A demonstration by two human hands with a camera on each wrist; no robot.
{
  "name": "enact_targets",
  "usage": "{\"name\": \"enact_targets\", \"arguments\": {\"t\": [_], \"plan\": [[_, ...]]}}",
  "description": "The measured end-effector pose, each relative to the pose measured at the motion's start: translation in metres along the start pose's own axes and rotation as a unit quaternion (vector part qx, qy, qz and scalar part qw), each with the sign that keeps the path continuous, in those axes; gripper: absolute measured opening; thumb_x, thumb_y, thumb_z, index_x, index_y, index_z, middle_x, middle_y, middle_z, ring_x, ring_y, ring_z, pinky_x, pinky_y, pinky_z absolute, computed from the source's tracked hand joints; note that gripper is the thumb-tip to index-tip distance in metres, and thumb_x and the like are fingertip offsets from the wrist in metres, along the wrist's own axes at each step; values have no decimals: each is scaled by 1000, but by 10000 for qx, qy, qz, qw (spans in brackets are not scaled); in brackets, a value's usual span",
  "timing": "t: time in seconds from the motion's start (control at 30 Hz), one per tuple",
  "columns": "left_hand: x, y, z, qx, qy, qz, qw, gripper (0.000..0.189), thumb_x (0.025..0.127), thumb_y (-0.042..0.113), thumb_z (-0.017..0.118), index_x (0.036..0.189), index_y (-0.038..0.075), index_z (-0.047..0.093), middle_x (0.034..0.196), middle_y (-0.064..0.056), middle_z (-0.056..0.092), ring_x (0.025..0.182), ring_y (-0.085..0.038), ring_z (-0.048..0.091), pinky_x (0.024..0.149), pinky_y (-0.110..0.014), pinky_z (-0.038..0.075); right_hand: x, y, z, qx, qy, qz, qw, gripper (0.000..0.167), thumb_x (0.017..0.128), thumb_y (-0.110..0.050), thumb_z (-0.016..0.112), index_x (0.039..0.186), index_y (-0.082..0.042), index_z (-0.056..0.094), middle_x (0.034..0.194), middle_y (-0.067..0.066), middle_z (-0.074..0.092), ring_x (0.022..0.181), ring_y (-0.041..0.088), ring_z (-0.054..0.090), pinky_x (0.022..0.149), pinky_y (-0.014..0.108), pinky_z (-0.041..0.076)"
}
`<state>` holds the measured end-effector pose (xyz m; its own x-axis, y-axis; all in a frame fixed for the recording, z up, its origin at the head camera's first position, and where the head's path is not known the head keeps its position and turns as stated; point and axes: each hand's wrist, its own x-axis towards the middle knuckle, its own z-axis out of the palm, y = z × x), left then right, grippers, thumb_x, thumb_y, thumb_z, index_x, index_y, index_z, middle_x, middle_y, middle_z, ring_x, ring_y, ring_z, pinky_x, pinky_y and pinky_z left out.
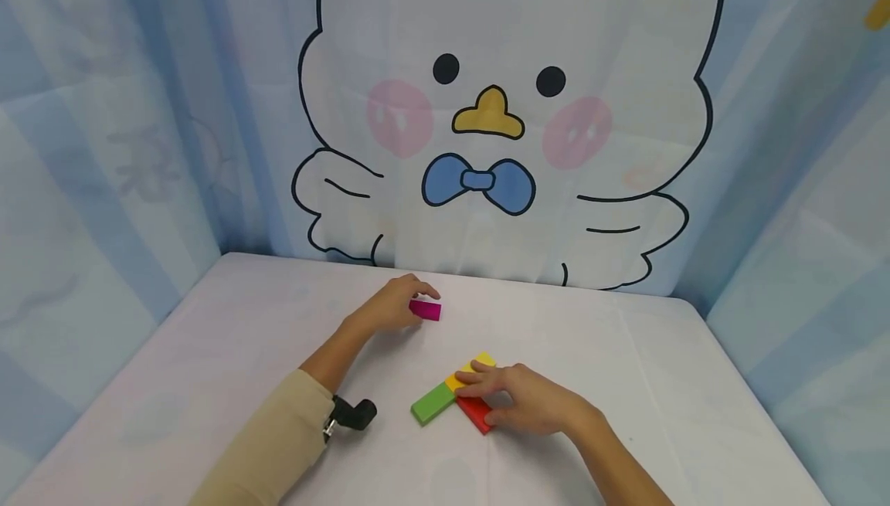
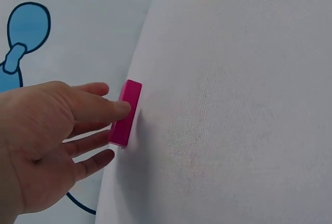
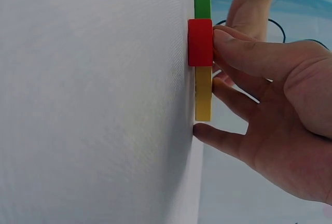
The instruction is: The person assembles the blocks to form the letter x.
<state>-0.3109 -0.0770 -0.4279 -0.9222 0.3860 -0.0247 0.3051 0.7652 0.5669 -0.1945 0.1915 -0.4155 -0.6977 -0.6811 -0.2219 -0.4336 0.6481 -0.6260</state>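
Observation:
My left hand (image 1: 395, 303) is over the far part of the table, pinching a magenta block (image 2: 126, 115) with the thumb on its near face and fingers behind it. Nearer, a green block (image 1: 433, 403) and a yellow block (image 1: 484, 359) lie end to end in a slanting line. A red block (image 1: 476, 415) meets that line at an angle, around where the two join. My right hand (image 1: 531, 402) rests over these blocks with fingers extended. In the right wrist view, its thumb is at the red block (image 3: 200, 42) and another fingertip is at the yellow block (image 3: 203, 94).
A white cloth covers the table (image 1: 612, 367). Behind it hangs a curtain (image 1: 487, 236) printed with a cartoon bird, and more curtain closes in both sides. A black strap fitting (image 1: 353, 414) sticks out from the left sleeve (image 1: 271, 440), low over the table.

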Motion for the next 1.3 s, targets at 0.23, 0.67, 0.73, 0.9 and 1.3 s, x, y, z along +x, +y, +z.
{"name": "enact_targets", "arguments": {"t": [0.23, 0.67, 0.73, 0.9, 1.3], "plan": [[5, -5, 4, -52, -108, 224, 9997, 52, 88, 0, 78, 133, 23, 70, 140, -11, 60, 125, -27, 56, 98, -41, 60, -1, -2, 0, -16, 38, -11, 10000, 55, 93, 0, 70, 141, -28, 67, 157, -13, 52, 158, 24, 30, 125, 63, 25], [7, -9, 10, -153, 89, 349, 9992, 53, 90, -9, 68, 133, 23, 70, 131, -9, 65, 118, -24, 59, 99, -39, 59, -1, -2, 0, -110, 79, 3, 9999, 55, 94, -1, 69, 140, -30, 68, 156, -14, 52, 158, 23, 30, 125, 64, 25], [7, -9, 10, -157, 89, 375, 9991, 53, 91, -9, 67, 133, 24, 71, 130, -9, 65, 118, -25, 59, 99, -39, 59, -1, -2, 0, -115, 82, 10, 9999, 55, 93, -1, 69, 140, -30, 68, 156, -14, 52, 158, 23, 30, 125, 64, 25], [8, -9, 10, -161, 75, 399, 9990, 54, 91, -9, 68, 133, 24, 71, 131, -9, 64, 118, -25, 59, 99, -40, 59, -2, -2, 1, -131, 99, -10, 9999, 55, 93, 0, 68, 140, -29, 68, 156, -14, 52, 158, 23, 31, 125, 64, 25], [7, -8, 7, -71, -25, 360, 9993, 55, 88, -11, 67, 129, 25, 74, 129, -10, 62, 116, -25, 58, 99, -41, 60, -1, 0, 1, -121, 99, -1, 9999, 55, 93, 0, 69, 140, -28, 68, 156, -14, 52, 158, 22, 31, 125, 62, 25]]}}
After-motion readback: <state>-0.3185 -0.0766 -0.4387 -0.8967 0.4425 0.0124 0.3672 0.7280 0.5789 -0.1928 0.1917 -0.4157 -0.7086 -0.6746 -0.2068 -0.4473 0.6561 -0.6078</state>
